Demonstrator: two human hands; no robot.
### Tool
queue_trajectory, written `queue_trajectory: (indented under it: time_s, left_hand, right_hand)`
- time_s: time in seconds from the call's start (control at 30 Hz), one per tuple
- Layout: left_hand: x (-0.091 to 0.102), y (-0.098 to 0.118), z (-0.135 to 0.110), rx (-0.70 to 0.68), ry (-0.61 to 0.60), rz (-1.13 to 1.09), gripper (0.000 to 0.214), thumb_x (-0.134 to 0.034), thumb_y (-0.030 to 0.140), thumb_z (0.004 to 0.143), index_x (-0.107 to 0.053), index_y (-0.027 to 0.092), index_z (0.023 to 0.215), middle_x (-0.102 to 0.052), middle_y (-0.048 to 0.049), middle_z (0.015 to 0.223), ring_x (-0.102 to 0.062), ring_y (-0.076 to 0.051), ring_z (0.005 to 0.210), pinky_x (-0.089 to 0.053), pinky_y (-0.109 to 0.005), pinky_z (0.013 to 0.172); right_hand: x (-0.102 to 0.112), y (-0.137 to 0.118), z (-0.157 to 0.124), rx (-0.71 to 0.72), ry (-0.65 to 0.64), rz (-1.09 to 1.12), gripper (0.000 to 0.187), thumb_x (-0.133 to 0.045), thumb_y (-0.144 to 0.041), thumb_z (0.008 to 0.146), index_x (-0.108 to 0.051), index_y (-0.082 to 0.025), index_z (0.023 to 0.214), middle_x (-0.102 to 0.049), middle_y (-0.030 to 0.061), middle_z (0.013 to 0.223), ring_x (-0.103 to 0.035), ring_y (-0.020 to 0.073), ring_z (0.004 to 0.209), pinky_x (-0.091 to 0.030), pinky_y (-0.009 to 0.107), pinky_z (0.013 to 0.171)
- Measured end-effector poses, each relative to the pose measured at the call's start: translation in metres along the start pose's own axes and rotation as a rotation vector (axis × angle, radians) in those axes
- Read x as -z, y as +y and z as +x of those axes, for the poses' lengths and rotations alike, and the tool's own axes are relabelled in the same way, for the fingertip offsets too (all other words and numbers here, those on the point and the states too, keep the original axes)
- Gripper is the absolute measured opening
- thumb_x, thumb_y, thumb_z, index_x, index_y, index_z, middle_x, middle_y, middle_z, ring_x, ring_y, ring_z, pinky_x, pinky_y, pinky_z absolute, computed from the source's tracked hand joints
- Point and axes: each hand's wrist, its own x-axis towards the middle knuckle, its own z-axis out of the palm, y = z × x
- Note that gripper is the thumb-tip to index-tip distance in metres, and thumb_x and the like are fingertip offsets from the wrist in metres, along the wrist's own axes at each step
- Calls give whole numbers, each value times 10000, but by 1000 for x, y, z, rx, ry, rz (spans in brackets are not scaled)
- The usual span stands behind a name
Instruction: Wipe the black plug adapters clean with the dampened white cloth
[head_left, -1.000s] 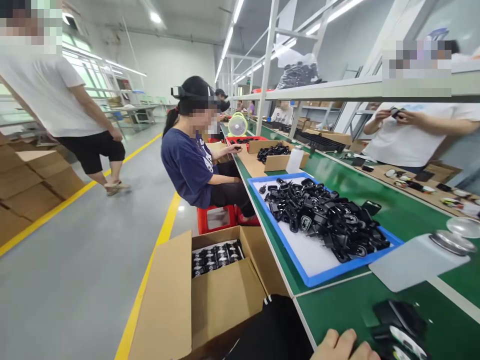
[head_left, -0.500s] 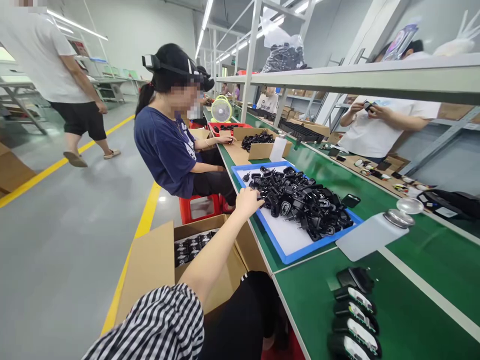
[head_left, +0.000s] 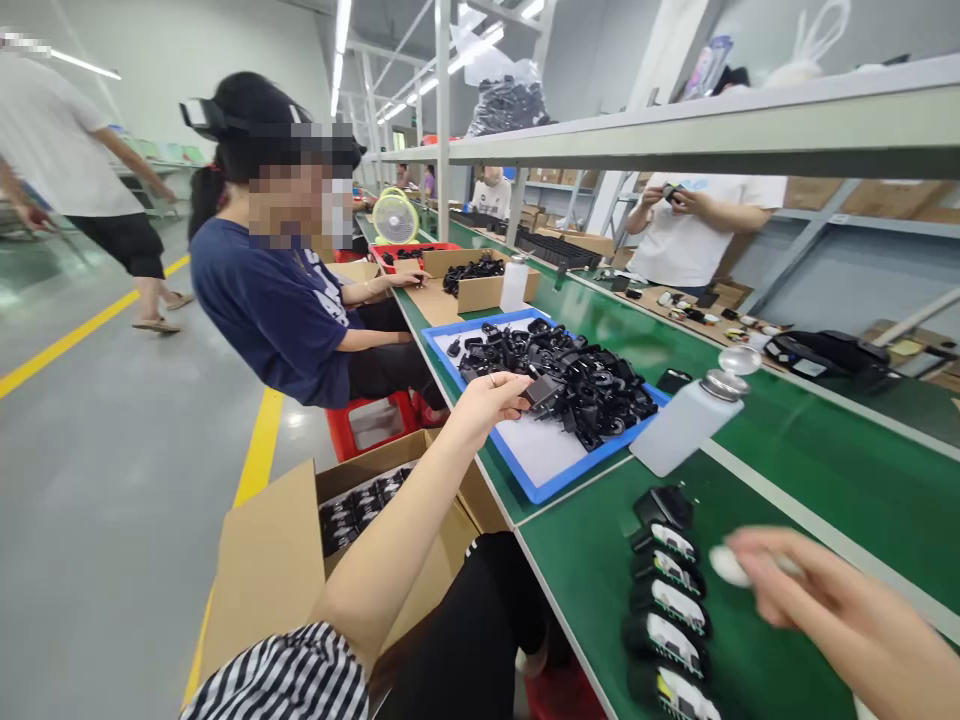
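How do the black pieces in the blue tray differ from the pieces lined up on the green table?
The heaped pieces lie jumbled; the row pieces sit side by side in line. The heaped pieces are many, the row pieces few. The heaped pieces look mostly black, while most row pieces show white parts. Both have black bodies.

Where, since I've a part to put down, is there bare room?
On the green bench, one bare patch lies between its near edge and the row of black units, this side of the blue tray; another lies past the pale strip, right of the bottle. Crowded: the tray's heap of black parts, and the row beside the right hand.
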Motion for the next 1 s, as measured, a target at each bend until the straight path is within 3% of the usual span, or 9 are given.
queue_trajectory:
  time_s: [0.13, 0.2, 0.27, 0.4, 0.5, 0.57, 0.63, 0.77, 1.0]
  left_hand:
    - [-28, 17, -16, 224, -303, -437, 165, -585, 277, 615, -518, 136, 671, -512, 20, 535, -491, -51, 465, -363, -151, 440]
    - [-38, 21, -22, 211, -354, -401, 161, -587, 276, 613, -523, 137, 663, -518, 25, 532, -490, -46, 474, -348, -140, 441]
    - [-48, 24, -28, 98, -369, -277, 132, -568, 258, 631, -546, 133, 665, -534, 22, 551, -495, -46, 507, -347, -138, 464]
    - [-73, 26, -38, -190, -376, -32, 83, -547, 213, 643, -575, 134, 648, -581, 12, 642, -514, -77, 614, -386, -169, 570]
    - [-87, 20, -42, -337, -414, 212, 104, -535, 221, 658, -593, 153, 712, -600, 6, 760, -518, -100, 704, -391, -184, 632]
    - [-91, 10, -43, -334, -462, 371, 146, -523, 232, 669, -592, 162, 777, -597, 5, 818, -517, -103, 713, -393, -190, 641]
    - [-94, -2, -42, -226, -559, 500, 183, -517, 223, 667, -586, 152, 821, -601, -4, 811, -524, -106, 683, -401, -202, 639]
    - [-104, -26, -44, -123, -752, 579, 296, -529, 183, 628, -557, 146, 920, -597, -15, 853, -535, -113, 672, -410, -211, 636]
    - [-123, -40, -47, -247, -722, 520, 341, -542, 202, 602, -535, 160, 940, -585, 1, 775, -521, -127, 685, -400, -219, 630]
  right_hand:
    - [-3, -61, 28, 156, -10, 397, 374, -428, -528, 645, -519, -206, 811, -457, 6, 501, -444, 164, 477, -373, 286, 462]
    - [-6, -73, 39, 192, -13, 468, 380, -421, -491, 666, -515, -181, 864, -459, -5, 527, -426, 143, 481, -359, 262, 464]
    - [-7, -75, 47, 241, -51, 397, 385, -438, -472, 656, -530, -171, 878, -465, -7, 552, -415, 132, 483, -339, 246, 456]
    - [-3, -62, 54, 371, -170, 169, 268, -506, -399, 608, -575, -178, 744, -491, -9, 583, -433, 133, 517, -326, 234, 465]
    - [0, -42, 53, 301, -188, 117, 203, -512, -356, 615, -576, -194, 717, -531, -12, 614, -481, 153, 567, -357, 240, 500]
    - [-2, -25, 48, 236, -100, 81, 179, -508, -351, 628, -579, -210, 714, -552, -13, 649, -501, 164, 601, -374, 253, 535]
    - [-6, -9, 41, 196, 16, 67, 183, -508, -362, 633, -583, -222, 726, -561, -10, 695, -508, 170, 620, -386, 269, 571]
    - [-20, 9, 27, 160, 163, 126, 255, -495, -385, 630, -586, -213, 794, -533, 20, 739, -510, 167, 602, -410, 288, 586]
    - [-22, 15, 40, 312, 130, 101, 227, -450, -350, 665, -565, -202, 793, -515, 34, 775, -510, 170, 638, -410, 307, 617]
